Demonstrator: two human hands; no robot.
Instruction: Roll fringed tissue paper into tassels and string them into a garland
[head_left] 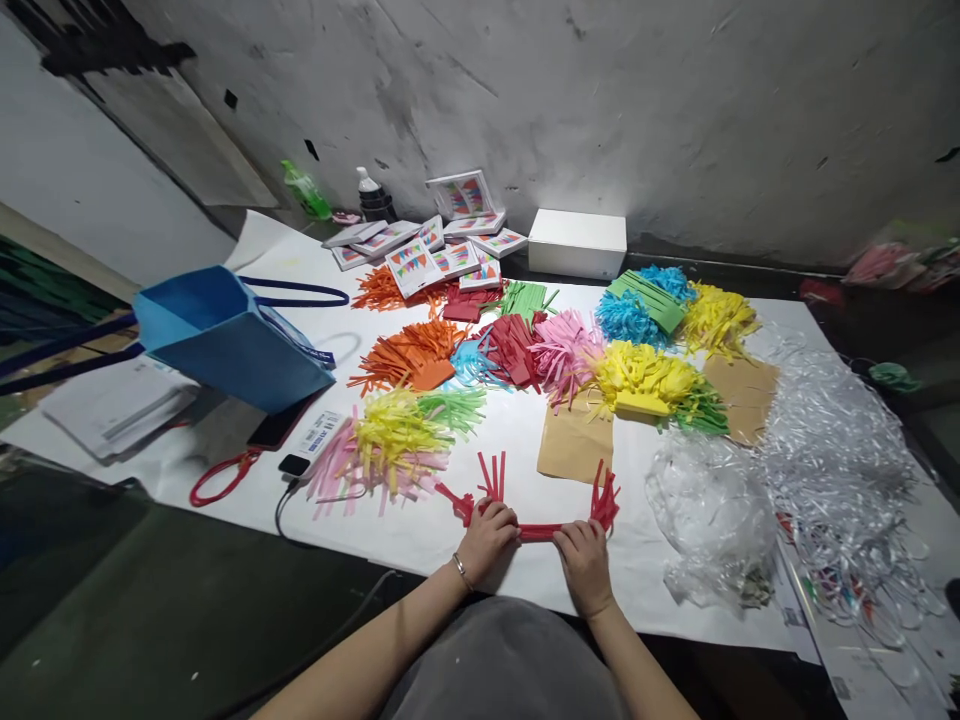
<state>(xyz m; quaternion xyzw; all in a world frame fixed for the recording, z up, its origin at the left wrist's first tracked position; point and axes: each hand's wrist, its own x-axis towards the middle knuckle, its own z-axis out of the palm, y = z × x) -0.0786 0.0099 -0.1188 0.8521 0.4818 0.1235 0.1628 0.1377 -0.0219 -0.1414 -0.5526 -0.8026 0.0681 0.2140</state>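
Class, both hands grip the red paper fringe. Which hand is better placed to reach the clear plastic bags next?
Probably the right hand: it holds the red paper fringe on the side nearest the clear plastic bags; the left hand lies farther away.

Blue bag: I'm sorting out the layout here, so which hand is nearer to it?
Left. The left hand lies below and right of the blue bag; the right hand is farther right still.

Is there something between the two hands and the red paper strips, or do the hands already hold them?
Nothing visible stands between them. The left hand and the right hand both grip the red strips directly, at the near edge of the white table. The pink-yellow pile lies apart, to the left.
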